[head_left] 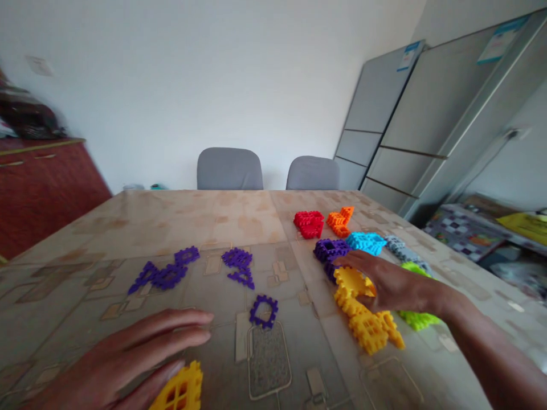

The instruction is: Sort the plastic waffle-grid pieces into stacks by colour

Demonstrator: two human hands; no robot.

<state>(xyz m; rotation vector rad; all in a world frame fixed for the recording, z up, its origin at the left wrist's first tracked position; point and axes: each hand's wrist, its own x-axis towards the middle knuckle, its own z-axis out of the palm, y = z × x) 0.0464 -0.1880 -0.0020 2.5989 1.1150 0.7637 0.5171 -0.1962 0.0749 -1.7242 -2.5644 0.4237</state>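
My left hand [132, 356] lies flat on the table [171, 222] at the near left, fingers stretched out and holding nothing. A yellow lattice tile [182, 390] sits just under its thumb. My right hand [391, 285] reaches in from the right and rests on a yellow block cluster [365, 313], fingers spread over its top. Its fingertips point toward a purple block cluster [330, 250]. A lime green piece [416, 316] lies partly hidden under my right wrist. One purple ring tile [264, 311] lies between my hands.
Loose purple tiles [164, 273] and a second group of purple tiles [238, 263] lie mid-table. Red [310, 223], orange [341, 221], cyan [366, 242] and grey [399, 247] block clusters sit at the right. Two grey chairs [229, 169] stand behind the table, a refrigerator [431, 119] at right, a red cabinet [43, 188] at left.
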